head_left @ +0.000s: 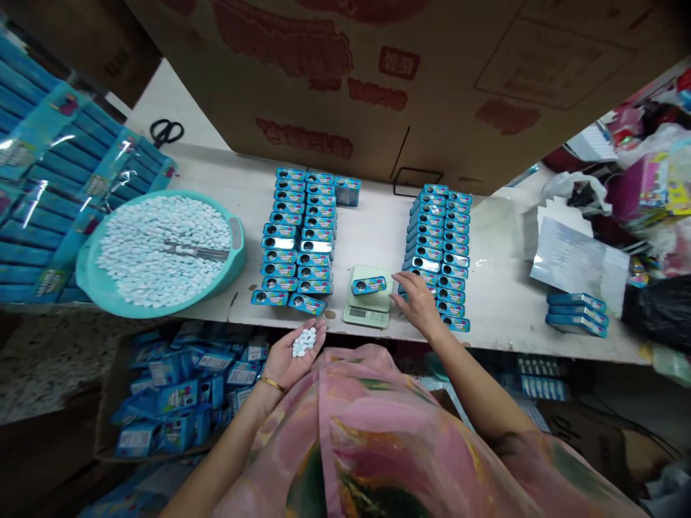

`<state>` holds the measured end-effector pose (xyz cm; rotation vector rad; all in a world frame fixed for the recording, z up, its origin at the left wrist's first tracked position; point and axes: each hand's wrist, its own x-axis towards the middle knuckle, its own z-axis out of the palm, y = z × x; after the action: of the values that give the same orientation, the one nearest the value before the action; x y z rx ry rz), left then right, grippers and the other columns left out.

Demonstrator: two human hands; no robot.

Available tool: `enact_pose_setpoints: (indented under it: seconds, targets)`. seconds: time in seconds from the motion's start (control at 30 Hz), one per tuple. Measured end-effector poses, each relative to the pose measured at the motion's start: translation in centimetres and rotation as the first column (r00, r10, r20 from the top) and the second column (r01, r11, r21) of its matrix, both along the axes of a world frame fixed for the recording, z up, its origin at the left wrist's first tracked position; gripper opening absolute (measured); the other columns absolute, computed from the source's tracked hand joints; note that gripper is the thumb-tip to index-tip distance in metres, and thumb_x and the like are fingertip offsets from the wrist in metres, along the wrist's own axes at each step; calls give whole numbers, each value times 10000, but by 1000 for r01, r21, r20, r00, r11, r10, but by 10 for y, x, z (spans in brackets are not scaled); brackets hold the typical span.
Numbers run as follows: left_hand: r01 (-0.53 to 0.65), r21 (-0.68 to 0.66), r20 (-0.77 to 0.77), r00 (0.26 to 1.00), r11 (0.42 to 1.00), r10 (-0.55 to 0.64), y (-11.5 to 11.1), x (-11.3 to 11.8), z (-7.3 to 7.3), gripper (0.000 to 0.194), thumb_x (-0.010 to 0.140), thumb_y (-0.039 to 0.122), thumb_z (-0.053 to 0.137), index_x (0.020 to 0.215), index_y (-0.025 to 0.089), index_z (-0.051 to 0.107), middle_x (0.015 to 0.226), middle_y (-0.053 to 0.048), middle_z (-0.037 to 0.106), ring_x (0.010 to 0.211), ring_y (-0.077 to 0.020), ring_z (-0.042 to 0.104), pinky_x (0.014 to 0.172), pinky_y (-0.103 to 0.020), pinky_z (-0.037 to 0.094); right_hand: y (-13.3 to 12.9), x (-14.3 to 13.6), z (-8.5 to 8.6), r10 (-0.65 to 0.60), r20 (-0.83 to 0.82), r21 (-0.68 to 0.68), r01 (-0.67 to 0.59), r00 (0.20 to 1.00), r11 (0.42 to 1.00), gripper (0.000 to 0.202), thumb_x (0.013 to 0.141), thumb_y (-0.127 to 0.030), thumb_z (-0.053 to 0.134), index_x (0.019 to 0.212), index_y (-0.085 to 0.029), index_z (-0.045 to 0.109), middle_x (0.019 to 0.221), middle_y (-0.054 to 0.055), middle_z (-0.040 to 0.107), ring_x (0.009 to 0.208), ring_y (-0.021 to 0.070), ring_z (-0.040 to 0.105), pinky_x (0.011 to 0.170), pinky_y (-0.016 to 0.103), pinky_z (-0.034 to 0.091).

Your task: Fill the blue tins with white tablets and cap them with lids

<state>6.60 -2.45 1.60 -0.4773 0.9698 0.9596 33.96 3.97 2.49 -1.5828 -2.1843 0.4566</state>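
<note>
My left hand (291, 356), palm up and cupped, carries a small heap of white candies (304, 342) just off the table's front edge. A pale kitchen scale (367, 315) stands in front of me with one blue candy tin (368, 285) lying on its plate. Beside the scale's right edge is my right hand (417, 302), fingers apart, nothing visible in it; it partly covers the right rows of blue tins (429, 230). More blue tins (316, 230) stand in two rows left of the scale. A turquoise basin (235, 262) at the left is filled with white candies, with a metal utensil in them.
A large cardboard box (345, 86) closes off the back of the table. Black scissors (167, 132) lie behind the basin, near wrapped blue packs (65, 187). Below the table is a carton of blue packets (183, 388). Flat blue boxes (576, 314) are stacked at the right.
</note>
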Motion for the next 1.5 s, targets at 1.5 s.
enact_pose_setpoints:
  seconds: [1.5]
  targets:
    - [-27,211,104,995,977,5,96,76,-20,108,702,99,487,689,99,594,621,-62,618,577,-130,579,526,-236,463,11,-68,73,311,549,76,-417,776,906,344,838,-161,358,1170,-222,428,944,75,534,841,210,419,705,346,295]
